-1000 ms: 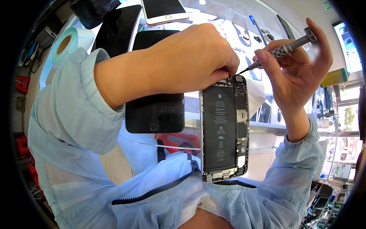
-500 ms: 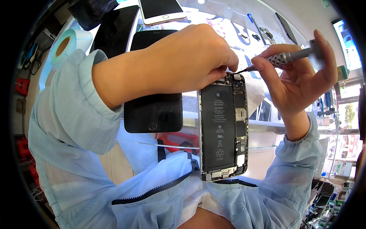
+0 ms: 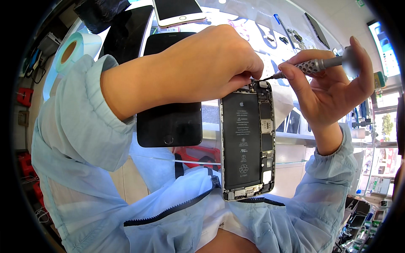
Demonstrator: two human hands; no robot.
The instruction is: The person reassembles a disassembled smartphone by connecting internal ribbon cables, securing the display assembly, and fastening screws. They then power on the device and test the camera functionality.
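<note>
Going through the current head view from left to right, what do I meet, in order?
Pale blue roll, black panel with a round button, opened phone, right hand gripping a grey screwdriver, lit screen.

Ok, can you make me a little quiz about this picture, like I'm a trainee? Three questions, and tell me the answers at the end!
1. True or false: inside the opened phone, a dark battery is showing.

2. Which hand holds the gray screwdriver?
A) left
B) right
C) both

3. Fill in the blank: in the picture, the screwdriver's tip is at the ____ end of the opened phone.

Key:
1. True. It is the big dark rectangle.
2. B, the right hand.
3. Upper.
</note>
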